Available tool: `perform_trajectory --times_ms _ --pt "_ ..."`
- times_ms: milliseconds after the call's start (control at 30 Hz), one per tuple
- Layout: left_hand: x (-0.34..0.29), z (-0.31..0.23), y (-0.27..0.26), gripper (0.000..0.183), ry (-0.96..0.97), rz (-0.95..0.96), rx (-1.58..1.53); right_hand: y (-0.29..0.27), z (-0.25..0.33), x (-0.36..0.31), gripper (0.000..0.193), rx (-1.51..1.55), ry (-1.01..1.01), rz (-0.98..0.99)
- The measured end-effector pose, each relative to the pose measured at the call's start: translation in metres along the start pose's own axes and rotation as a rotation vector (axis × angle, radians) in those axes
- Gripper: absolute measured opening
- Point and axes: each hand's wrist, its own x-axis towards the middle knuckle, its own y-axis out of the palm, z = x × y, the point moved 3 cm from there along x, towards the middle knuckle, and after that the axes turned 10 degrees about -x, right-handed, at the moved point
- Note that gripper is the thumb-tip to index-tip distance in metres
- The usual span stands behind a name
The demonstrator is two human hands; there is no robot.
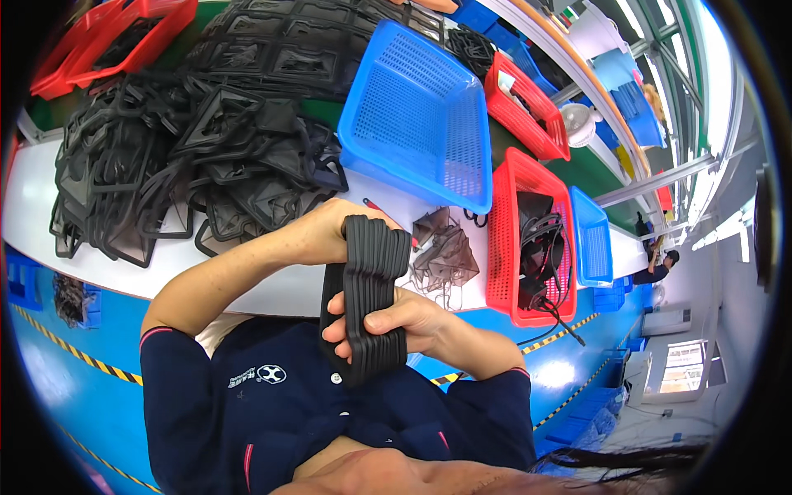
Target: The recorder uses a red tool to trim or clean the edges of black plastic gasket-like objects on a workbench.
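Observation:
A thick stack of black plastic frames (378, 280), lined up edge to edge, is held upright in front of my chest. My right hand (404, 320) wraps round its lower part, thumb across the near side and fingertips showing at the left. At the upper left end, my left hand (337, 231) grips the stack; its fingers are mostly hidden behind the frames. Beyond the left forearm lies a large heap of loose black frames with mesh (239, 157). Right of the stack, some thin dark mesh pieces (445, 257) lie on the white table (276, 285).
An empty blue basket (417, 124) stands beyond my hands. To the right, a red basket (528, 247) holds black pieces and cables, beside a smaller blue basket (591, 239). Red trays (132, 41) sit at the far left. Another person (657, 268) is far off right.

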Motion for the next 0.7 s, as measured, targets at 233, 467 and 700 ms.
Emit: perform_trajectory --times_ms 233,467,700 --pt "0.017 -0.081 -0.005 0.021 0.232 -0.107 0.799 -0.026 0.014 -0.018 0.058 -0.195 -0.215 0.240" --pt "0.055 -0.211 0.034 0.010 0.500 -0.047 1.647 0.003 0.121 -0.045 0.063 -0.838 -1.236 -0.212" --pt "0.089 -0.254 0.053 0.006 0.461 -0.155 2.198 0.072 0.075 -0.078 0.055 -2.058 -1.935 -0.664"
